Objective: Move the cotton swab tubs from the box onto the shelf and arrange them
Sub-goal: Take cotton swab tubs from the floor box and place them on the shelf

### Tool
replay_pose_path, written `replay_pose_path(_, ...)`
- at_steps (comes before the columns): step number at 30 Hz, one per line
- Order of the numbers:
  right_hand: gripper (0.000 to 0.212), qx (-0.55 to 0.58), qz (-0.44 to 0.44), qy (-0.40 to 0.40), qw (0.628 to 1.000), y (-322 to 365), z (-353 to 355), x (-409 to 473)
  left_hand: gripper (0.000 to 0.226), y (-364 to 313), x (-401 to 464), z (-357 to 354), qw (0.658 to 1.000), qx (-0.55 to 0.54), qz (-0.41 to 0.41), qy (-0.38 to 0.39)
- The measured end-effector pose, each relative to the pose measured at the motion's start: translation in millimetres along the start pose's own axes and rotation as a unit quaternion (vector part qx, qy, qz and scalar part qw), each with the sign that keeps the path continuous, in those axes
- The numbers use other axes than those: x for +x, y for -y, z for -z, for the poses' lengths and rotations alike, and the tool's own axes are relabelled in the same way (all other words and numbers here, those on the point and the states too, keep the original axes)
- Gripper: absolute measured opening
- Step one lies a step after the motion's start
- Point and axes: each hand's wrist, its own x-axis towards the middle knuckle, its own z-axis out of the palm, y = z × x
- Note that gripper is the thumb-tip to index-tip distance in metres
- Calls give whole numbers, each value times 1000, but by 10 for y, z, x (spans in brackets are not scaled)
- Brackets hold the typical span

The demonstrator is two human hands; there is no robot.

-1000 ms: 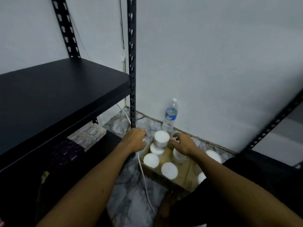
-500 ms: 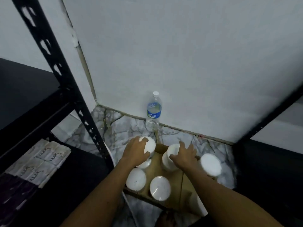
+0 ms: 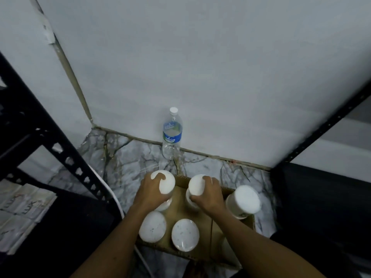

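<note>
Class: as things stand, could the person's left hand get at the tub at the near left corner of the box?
Probably yes. That near-left tub sits uncovered just below the left hand, nothing over its lid. But the hand's grip is already on another tub, which it must release first.

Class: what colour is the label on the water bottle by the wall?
Blue with white lettering on the water bottle, seen in the head view.

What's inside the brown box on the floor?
The cardboard box holds white-lidded tubs. The left hand grips one, the right hand another. Three more show their lids. The arms cover part of the box bottom.
</note>
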Motion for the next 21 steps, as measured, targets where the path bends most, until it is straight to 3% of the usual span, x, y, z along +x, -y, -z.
replay_pose_path(6, 82, 63, 0, -19, 998, 216, 139, -216, 67, -164, -342, 365, 998, -32, 15, -51)
replay_pose_path(13, 75, 148, 46, -15, 988, 725, 259, -632, 59, -215, -1031, 876, 977, -134, 16, -164)
replay_pose_path(17, 70, 177, 103, 32, 978, 1106, 361, -877, 49, -77, -1622, 1146, 960, -144, 38, -239)
replay_pose_path(21, 73, 179, 171, 114, 962, 1605, 519, -1151, 42, 68, -2314, 1357, 919, -170, 95, -342)
